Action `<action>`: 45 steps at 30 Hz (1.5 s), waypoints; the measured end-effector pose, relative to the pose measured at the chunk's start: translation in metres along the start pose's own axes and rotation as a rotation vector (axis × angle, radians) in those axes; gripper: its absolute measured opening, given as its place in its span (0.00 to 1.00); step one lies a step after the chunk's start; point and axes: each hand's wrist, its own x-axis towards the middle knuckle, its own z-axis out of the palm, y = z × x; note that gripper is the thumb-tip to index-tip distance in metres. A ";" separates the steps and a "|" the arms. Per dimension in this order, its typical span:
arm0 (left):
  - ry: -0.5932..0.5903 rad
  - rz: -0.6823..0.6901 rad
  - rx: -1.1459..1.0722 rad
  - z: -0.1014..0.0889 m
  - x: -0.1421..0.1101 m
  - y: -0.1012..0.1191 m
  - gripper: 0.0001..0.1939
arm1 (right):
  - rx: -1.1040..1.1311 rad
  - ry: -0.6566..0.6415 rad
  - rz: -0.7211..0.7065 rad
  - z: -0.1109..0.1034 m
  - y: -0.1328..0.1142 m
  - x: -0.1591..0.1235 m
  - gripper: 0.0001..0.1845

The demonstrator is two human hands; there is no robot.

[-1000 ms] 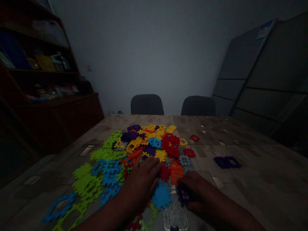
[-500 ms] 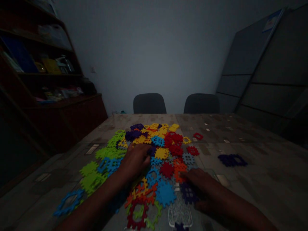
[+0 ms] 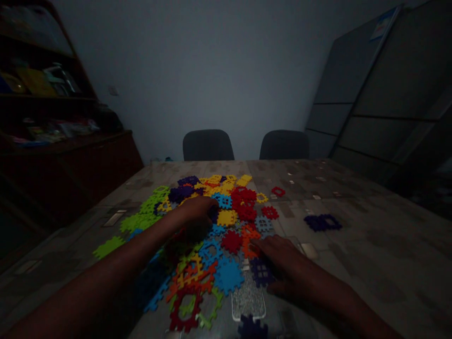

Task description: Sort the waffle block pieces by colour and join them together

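Observation:
Colourful flat plastic interlocking pieces with notched edges lie in a spread pile on the table. My left hand (image 3: 200, 210) reaches over the middle, its fingers bent down beside a purple piece (image 3: 213, 215) and a light blue window piece (image 3: 223, 201). Its fingertips are in shadow, so a grip cannot be made out. Close by lies a yellow piece (image 3: 226, 217). My right hand (image 3: 280, 254) is low at the pile's right edge, fingers stretched and thumb apart, holding nothing visible. Its fingertips are near an orange piece (image 3: 249, 244) and a purple window piece (image 3: 261, 272).
A joined purple pair (image 3: 323, 222) lies apart on the right of the patterned table (image 3: 367, 235). Red rings (image 3: 278, 191) sit beyond the pile. Two dark chairs (image 3: 208, 145) stand at the far edge. A shelf unit (image 3: 70, 150) is left, a grey cabinet (image 3: 332, 89) right.
The view has swung slightly, shifting everything left. My left hand has moved a little forward over the pile, its forearm more stretched out. My right hand has stayed beside the purple window piece.

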 end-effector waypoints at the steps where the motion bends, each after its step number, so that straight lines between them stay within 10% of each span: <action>1: 0.015 0.005 -0.011 -0.001 -0.001 0.000 0.21 | -0.002 -0.006 -0.005 0.000 -0.002 0.001 0.51; 11: 0.382 0.009 -0.216 -0.014 -0.063 -0.010 0.29 | -0.039 -0.066 -0.217 -0.007 0.000 -0.006 0.32; 17: 0.308 0.358 -0.170 0.074 -0.123 0.068 0.35 | -0.032 0.046 -0.214 -0.001 0.016 0.002 0.18; 22: 0.387 0.498 0.091 0.133 -0.124 0.114 0.11 | -0.106 0.091 -0.117 -0.008 0.007 0.006 0.12; 27: 0.267 0.432 -0.039 0.074 -0.114 0.097 0.27 | -0.115 0.096 -0.137 -0.007 0.016 0.008 0.13; 32: 0.157 -0.009 0.114 0.010 -0.062 0.051 0.13 | -0.167 0.086 -0.132 -0.005 0.014 0.010 0.12; 45: 0.062 -0.114 0.087 0.001 -0.019 0.028 0.08 | -0.175 0.110 -0.073 -0.023 0.013 0.004 0.17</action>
